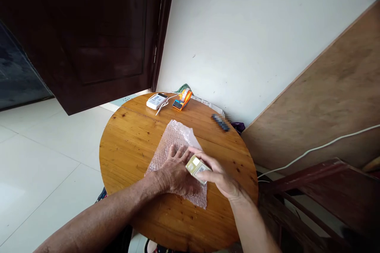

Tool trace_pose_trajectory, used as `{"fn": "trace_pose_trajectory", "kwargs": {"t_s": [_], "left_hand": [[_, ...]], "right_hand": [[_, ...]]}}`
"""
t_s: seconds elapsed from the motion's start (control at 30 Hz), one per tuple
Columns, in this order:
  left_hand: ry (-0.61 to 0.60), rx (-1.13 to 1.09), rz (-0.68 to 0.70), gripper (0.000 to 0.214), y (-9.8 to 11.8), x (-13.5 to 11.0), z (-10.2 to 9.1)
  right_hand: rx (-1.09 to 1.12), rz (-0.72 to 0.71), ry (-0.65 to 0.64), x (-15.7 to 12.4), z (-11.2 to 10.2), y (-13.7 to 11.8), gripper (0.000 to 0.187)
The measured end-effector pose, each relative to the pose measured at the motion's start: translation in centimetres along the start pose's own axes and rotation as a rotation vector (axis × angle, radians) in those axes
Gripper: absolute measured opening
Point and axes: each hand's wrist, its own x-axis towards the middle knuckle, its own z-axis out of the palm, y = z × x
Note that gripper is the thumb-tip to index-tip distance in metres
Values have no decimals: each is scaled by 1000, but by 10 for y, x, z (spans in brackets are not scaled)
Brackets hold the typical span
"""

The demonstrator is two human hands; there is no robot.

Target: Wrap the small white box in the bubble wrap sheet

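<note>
holding a small box in the right hand over bubble wrap

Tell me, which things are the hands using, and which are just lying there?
In use:
- bubble wrap, pressed flat under the left hand
- box, held in the right hand

Lying about, at the far side of the table:
- tape dispenser
- white device with a cord
- dark bar

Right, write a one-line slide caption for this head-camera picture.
Left hand presses bubble wrap on a round wooden table while right hand holds a small box.
</note>
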Motion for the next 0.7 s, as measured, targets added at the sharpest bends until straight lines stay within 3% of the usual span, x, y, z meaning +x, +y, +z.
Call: {"fn": "trace_pose_trajectory", "kwargs": {"t_s": [0.1,0.2,0.33,0.43,0.57,0.7], "left_hand": [[7,-10,12,97,-2,-1,1],[8,-40,9,90,-4,-4,-6],[53,-18,-133,70,-16,-12,-26],[45,45,-155,81,-33,-21,-33],[57,10,-136,99,-52,-31,-23],[124,-44,-123,109,-58,-33,-12]], "right_hand": [[58,61,203,9,-11,21,62],[212,108,307,12,-17,36,65],[243,112,332,15,-15,45,69],[156,123,327,17,-11,48,73],[-31,143,309,18,-9,43,76],[-233,156,255,22,-6,23,72]]}}
